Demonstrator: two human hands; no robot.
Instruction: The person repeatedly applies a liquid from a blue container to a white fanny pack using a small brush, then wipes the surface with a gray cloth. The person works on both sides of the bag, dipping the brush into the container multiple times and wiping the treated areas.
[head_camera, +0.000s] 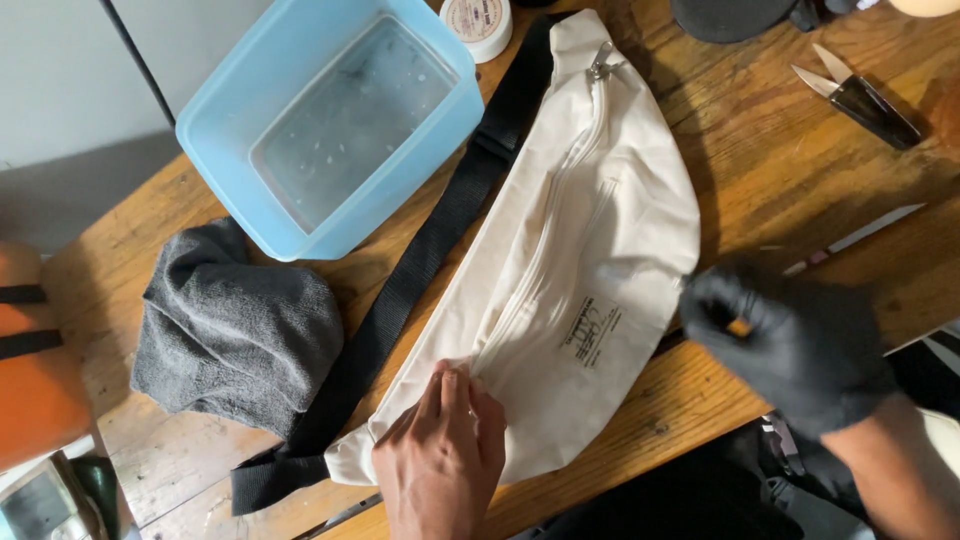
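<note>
Pressed flat near the table's (800, 150) front edge, the bare left hand (440, 465) lays its fingers together on the lower end of a cream canvas waist bag (600, 260), fingertips at the end of the zip; it pins the cloth and grips nothing. To the right, the right hand (795, 345) in a black glove is curled shut around a small orange-tipped object (740, 327), too hidden to identify, just beside the bag's right edge. That bag lies diagonally across the middle of the wooden table, its black strap (420, 260) running along its left side. A grey cloth (235, 335) sits toward the left edge, a pale blue tub (225, 120) at the far left corner, thread snips (860, 98) at the far right.
</note>
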